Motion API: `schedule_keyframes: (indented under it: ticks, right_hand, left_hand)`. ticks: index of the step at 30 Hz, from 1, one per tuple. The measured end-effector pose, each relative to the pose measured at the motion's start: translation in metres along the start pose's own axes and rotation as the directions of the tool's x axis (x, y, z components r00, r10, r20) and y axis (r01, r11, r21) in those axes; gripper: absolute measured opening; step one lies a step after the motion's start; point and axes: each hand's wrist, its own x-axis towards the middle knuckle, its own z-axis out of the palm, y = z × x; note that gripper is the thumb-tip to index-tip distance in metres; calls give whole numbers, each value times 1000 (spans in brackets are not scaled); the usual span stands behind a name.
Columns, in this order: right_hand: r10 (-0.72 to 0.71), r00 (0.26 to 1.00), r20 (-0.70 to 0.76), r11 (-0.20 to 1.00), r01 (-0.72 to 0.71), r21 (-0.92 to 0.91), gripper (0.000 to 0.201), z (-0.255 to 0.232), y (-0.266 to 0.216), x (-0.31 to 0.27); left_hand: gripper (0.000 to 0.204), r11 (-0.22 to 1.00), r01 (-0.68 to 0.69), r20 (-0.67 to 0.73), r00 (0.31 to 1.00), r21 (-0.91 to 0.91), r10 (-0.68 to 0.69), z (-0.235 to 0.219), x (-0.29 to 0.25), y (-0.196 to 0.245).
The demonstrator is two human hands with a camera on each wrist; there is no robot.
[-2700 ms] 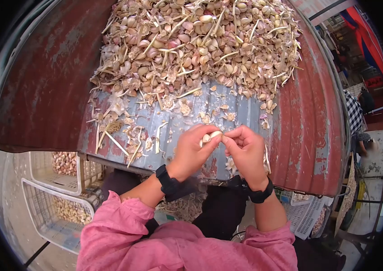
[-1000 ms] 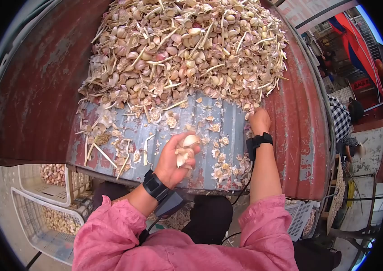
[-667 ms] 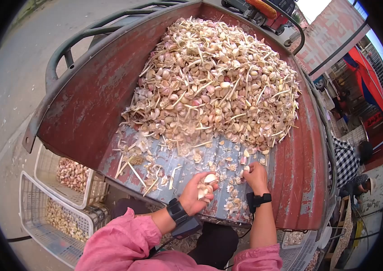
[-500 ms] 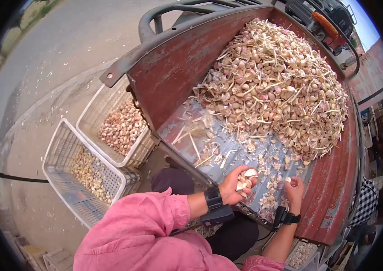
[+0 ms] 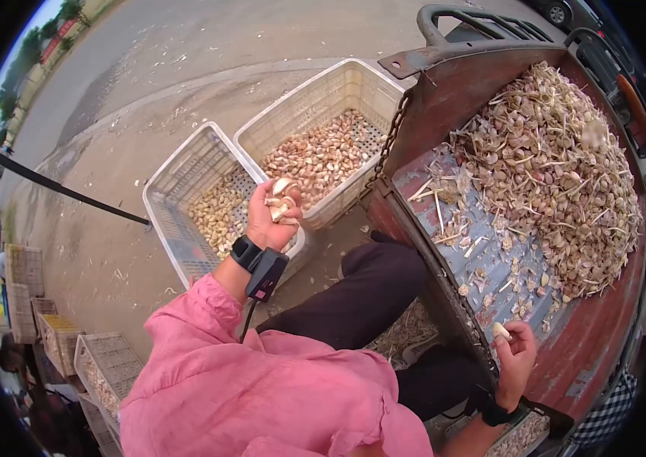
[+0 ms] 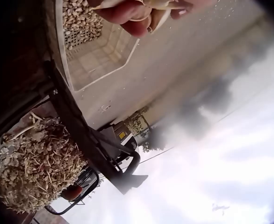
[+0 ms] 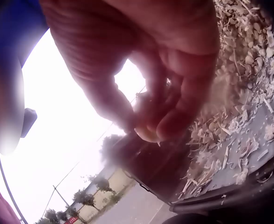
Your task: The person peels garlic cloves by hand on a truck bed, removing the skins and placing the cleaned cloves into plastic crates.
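Observation:
My left hand (image 5: 268, 222) holds several pale garlic cloves (image 5: 283, 204) in its curled fingers, above the spot where two crates meet. Beneath it, the nearer crate (image 5: 186, 263) has yellowish cloves (image 5: 220, 213) in it, and the farther crate (image 5: 368, 84) has pinkish cloves (image 5: 319, 164). Over the front edge of the metal bed, my right hand (image 5: 517, 362) pinches one clove (image 5: 501, 330) between thumb and fingers. The right wrist view shows that clove (image 7: 148, 134) at the fingertips. In the left wrist view, the left fingers (image 6: 137, 29) curl round cloves at the top.
A large garlic heap (image 5: 566, 175) lies on the red and grey metal bed (image 5: 483, 282), with stalks and skins scattered before it. A chain (image 5: 394, 137) hangs at the bed's corner. More crates (image 5: 110, 358) stand at lower left. My knee is between crates and bed.
The head view has swung left towards the crates. My left hand has moved left from over the bed to above the crates, still holding cloves. The right hand keeps a clove near the bed's front edge.

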Motion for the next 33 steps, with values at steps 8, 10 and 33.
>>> schedule_keyframes:
  ticks: [8, 10, 33]
  right_hand:
    - [-64, 994, 90, 997, 61, 39, 21, 40, -22, -25]
    - [-129, 984, 123, 991, 131, -6, 22, 48, -25, -29]
    - [-366, 928, -64, 905, 339, -257, 20, 64, -4, -87]
  left_hand:
    - [32, 993, -80, -55, 995, 89, 86, -32, 46, 65]
    - [50, 957, -74, -157, 980, 281, 121, -2, 82, 71]
    - [14, 438, 39, 341, 566, 898, -750, 41, -142, -203]
